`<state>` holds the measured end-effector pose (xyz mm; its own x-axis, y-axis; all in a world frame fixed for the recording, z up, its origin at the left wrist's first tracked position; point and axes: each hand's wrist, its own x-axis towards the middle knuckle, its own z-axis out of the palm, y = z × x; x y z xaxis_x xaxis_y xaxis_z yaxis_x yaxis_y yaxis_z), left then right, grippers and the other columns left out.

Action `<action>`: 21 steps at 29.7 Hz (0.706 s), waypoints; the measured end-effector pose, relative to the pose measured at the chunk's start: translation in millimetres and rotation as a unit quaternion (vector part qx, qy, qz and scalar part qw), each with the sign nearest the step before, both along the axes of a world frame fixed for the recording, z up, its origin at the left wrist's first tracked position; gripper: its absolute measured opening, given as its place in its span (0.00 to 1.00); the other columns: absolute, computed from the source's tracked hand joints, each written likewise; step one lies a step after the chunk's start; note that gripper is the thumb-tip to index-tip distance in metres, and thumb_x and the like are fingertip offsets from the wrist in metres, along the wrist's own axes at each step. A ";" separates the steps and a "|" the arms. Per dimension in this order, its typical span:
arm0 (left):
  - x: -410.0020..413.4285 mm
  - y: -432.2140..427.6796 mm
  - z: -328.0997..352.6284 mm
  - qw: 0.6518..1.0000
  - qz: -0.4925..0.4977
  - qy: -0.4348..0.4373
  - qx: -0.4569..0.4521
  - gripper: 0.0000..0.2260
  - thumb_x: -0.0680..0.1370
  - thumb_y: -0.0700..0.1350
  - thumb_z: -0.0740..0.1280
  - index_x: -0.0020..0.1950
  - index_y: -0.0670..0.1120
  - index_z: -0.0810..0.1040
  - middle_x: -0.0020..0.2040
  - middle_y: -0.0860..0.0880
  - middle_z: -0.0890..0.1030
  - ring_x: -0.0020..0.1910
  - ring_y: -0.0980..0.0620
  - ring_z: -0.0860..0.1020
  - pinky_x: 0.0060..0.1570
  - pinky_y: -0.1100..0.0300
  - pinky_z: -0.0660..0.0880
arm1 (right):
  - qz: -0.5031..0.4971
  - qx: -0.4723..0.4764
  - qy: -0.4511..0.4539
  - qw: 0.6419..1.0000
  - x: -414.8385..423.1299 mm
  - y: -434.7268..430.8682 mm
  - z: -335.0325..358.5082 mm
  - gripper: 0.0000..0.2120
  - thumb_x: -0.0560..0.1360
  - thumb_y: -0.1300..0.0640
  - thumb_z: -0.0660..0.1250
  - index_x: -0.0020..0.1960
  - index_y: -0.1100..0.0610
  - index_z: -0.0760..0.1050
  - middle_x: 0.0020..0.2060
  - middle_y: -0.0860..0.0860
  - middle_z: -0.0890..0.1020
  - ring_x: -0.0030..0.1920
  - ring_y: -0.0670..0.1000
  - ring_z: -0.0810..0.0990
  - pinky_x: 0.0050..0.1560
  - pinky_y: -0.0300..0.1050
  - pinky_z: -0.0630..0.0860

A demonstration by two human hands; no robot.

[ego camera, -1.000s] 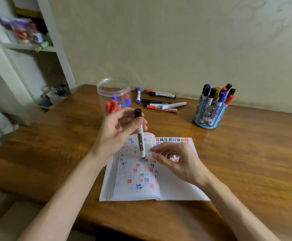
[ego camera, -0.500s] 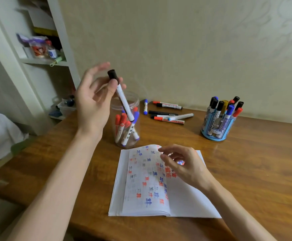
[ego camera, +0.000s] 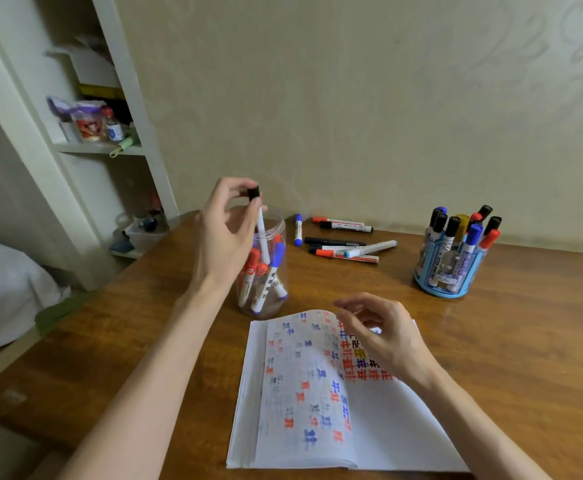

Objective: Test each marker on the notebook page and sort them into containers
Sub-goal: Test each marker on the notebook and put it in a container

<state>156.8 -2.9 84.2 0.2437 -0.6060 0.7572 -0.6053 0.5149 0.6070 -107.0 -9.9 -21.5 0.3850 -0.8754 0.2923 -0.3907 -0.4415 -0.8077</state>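
Left hand [ego camera: 226, 233] pinches marker [ego camera: 260, 225] (black cap) over jar [ego camera: 276, 233]

The left hand [ego camera: 226, 233] pinches a marker [ego camera: 260, 223] near its top. Directly beneath that grip stands the jar [ego camera: 272, 308], with the marker's lower end inside it among others. Right of the grip, loose markers [ego camera: 343, 244] lie on the table [ego camera: 512, 341], with a holder [ego camera: 446, 275] farther right. Nearer than the grip lies the notebook [ego camera: 318, 410], the right hand [ego camera: 383, 336] over it.

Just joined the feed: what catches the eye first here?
The left hand pinches a black-capped marker, tip down in the clear jar at mid-table. Nearer, the right hand hovers over an open notebook covered in red, blue and black test marks; a blue holder of markers stands far right.
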 end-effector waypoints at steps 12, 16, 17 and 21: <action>4.8 0.7 -41.0 0.961 0.166 -0.221 0.010 0.17 0.86 0.53 0.58 0.51 0.43 0.80 0.51 0.48 0.81 0.54 0.52 0.77 0.59 0.52 0.75 | -0.010 0.002 -0.014 1.000 -8.4 -6.4 -7.7 0.09 0.82 0.53 0.70 0.60 0.50 0.84 0.50 0.42 0.86 0.47 0.44 0.86 0.47 0.42 0.85; 1.4 -3.2 -45.6 0.967 0.159 -0.200 0.005 0.14 0.83 0.53 0.64 0.51 0.43 0.79 0.55 0.47 0.79 0.58 0.51 0.76 0.62 0.52 0.73 | -0.018 0.003 -0.006 1.000 -13.4 -7.8 -9.3 0.09 0.82 0.53 0.70 0.61 0.51 0.84 0.51 0.42 0.86 0.47 0.44 0.86 0.47 0.44 0.85; -0.7 -3.7 -47.5 0.968 0.155 -0.196 -0.009 0.12 0.82 0.52 0.66 0.54 0.43 0.79 0.57 0.46 0.79 0.61 0.50 0.76 0.65 0.51 0.72 | -0.019 0.002 -0.006 1.000 -14.4 -8.2 -9.0 0.09 0.82 0.54 0.70 0.61 0.51 0.84 0.51 0.43 0.86 0.47 0.44 0.86 0.47 0.43 0.85; -23.4 4.3 -61.8 0.963 0.159 -0.186 -0.112 0.08 0.78 0.40 0.71 0.55 0.37 0.80 0.58 0.41 0.80 0.63 0.43 0.76 0.64 0.48 0.72 | -0.033 0.003 -0.003 0.999 -17.5 -9.9 -8.8 0.09 0.82 0.55 0.70 0.60 0.51 0.84 0.50 0.43 0.85 0.47 0.42 0.86 0.47 0.41 0.85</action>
